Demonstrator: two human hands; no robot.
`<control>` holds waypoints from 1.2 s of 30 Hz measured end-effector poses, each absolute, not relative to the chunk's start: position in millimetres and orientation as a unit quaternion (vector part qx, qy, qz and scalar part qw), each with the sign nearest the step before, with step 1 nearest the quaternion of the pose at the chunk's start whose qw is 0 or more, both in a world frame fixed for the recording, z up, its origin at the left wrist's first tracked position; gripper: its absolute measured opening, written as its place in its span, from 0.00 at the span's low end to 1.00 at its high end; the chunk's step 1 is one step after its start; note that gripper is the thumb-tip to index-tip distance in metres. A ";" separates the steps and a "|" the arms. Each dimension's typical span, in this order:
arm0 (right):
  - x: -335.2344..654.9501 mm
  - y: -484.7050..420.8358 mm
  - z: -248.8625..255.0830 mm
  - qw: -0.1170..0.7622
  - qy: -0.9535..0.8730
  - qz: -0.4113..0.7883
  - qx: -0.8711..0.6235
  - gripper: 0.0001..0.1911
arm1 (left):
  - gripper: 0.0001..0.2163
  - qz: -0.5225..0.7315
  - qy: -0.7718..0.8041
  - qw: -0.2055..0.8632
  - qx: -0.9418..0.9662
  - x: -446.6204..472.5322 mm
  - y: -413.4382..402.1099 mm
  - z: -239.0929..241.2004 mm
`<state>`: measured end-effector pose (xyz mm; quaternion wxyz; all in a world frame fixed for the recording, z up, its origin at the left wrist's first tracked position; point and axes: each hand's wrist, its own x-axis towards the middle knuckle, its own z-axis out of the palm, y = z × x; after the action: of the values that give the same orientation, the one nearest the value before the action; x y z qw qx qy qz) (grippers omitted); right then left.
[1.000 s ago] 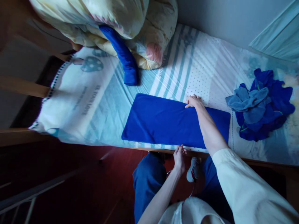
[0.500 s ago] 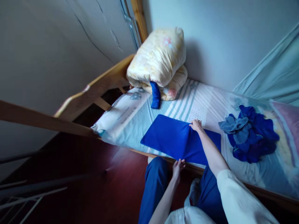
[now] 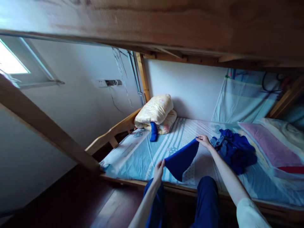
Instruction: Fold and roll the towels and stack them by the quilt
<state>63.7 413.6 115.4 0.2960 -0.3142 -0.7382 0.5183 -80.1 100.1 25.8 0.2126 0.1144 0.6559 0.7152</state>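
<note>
A blue cloth hangs folded between my two hands, over the front half of the bed. My left hand pinches its near left corner. With closed fingers my right hand grips the upper right corner. The top edge runs taut between them and the lower part droops to a point. To the right of my right hand lies a crumpled heap of blue clothes. A small rolled blue cloth leans against a folded cream quilt at the far left of the bed.
The bed's patterned sheet spreads below my hands. Overhead runs the upper bunk's wooden board. A slanting wooden post stands at left. Pink bedding lies at right, near a hanging pale curtain.
The blue cloth was spread flat on the bed; now it is lifted, folded smaller and held between both hands. My view has tilted up, showing the upper bunk and window.
</note>
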 end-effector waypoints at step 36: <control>208.7 331.0 147.1 0.301 -0.666 0.594 -0.337 0.16 | 0.26 0.594 0.661 0.314 0.334 -149.7 100.4 119.9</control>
<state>208.7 331.0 147.1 0.3010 -0.3373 -0.6656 0.5938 -149.7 100.4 119.9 0.3141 0.3339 0.6613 0.5938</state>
